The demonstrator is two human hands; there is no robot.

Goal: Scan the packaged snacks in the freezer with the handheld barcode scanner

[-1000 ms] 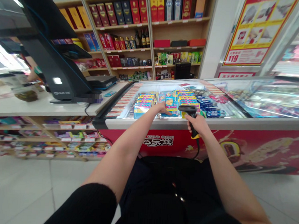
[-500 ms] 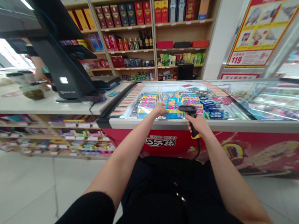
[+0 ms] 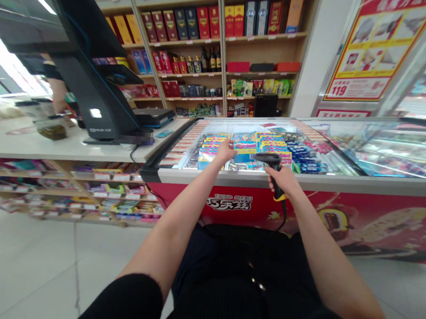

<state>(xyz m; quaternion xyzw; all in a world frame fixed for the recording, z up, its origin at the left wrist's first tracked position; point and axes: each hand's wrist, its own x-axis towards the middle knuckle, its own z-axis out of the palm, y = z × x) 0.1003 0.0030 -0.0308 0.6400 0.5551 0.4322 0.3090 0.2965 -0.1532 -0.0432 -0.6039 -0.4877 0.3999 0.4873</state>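
Observation:
My right hand [image 3: 285,179] is wrapped round the handle of a black barcode scanner [image 3: 267,158] with a yellow-tipped base and a cable hanging down. The scanner's head points left, over the front edge of the freezer. My left hand [image 3: 227,151] is closed on the left end of a blue and yellow ice cream packet [image 3: 245,152], just left of the scanner head. Its fingertips are partly hidden. Below and behind both hands lie rows of similar bright packets [image 3: 272,140] and dark blue ones [image 3: 304,157] inside the chest freezer [image 3: 287,182].
On the left, a counter [image 3: 13,140] holds a black checkout terminal [image 3: 102,118] and a lidded container [image 3: 52,128]. Another person's arm [image 3: 58,93] shows behind it. Shelves [image 3: 192,41] with boxes and bottles stand beyond the freezer. Snack racks [image 3: 65,188] sit under the counter.
My left hand has moved slightly away from me with the packet, off the freezer's front edge. The scanner stays almost in place in my right hand. The view has shifted a little.

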